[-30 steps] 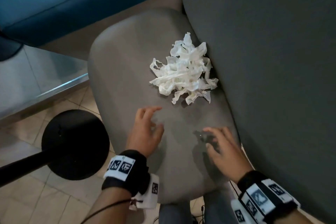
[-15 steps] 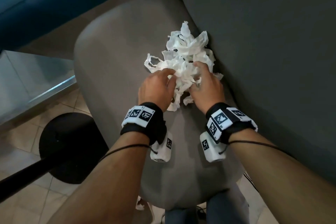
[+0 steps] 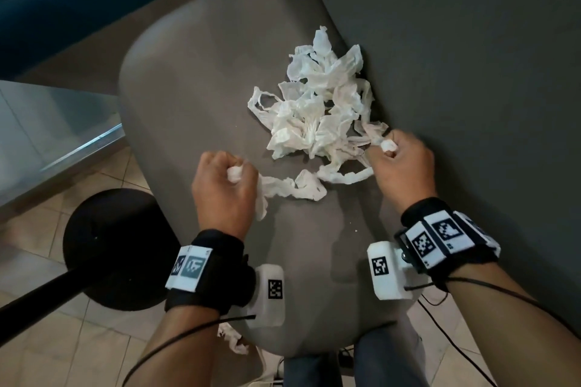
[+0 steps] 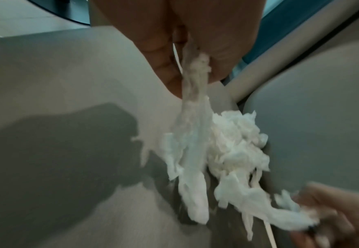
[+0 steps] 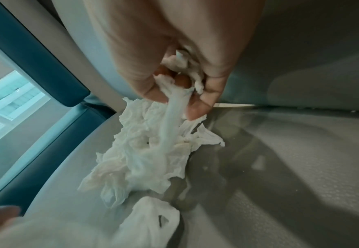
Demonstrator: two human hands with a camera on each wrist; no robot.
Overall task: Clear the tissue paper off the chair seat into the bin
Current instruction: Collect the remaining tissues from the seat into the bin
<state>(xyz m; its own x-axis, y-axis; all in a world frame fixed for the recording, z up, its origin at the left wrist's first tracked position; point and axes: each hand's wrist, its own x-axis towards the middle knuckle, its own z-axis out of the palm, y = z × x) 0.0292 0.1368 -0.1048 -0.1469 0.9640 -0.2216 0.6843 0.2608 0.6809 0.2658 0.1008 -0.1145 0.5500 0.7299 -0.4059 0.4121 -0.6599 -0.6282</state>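
Left hand (image 3: 224, 188): fist curled tight round one end of a twisted strip of tissue paper (image 3: 317, 113), a white wad poking out between thumb and forefinger. Left wrist view confirms: fingers (image 4: 163, 55) closed on a bunched strand that trails down to the pile.

Right hand (image 3: 401, 163): also clenched, gripping other strands at the right edge of the pile, small wad showing at the top of the fist. Right wrist view: fingertips (image 5: 197, 107) pinch a drawn-out strand plus crumpled scraps in the palm.

Tissue: thin, white, crinkled, torn into ribbons and loops. Main heap lies on the chair seat (image 3: 188, 78), toward the rear right, touching the backrest (image 3: 471, 56). One strip runs across the seat between the two fists. A few white crumbs sit on the seat near the front. A small scrap (image 3: 234, 339) hangs or lies below the seat's front edge; cannot tell which.

Seat: grey-brown, smooth, rounded. Backrest: darker grey, matte.

Markings: black wristbands (image 3: 207, 270) carry white square code tags; no readable text.

Floor: beige tiles, round black base (image 3: 110, 248) with a black pole left of the chair.
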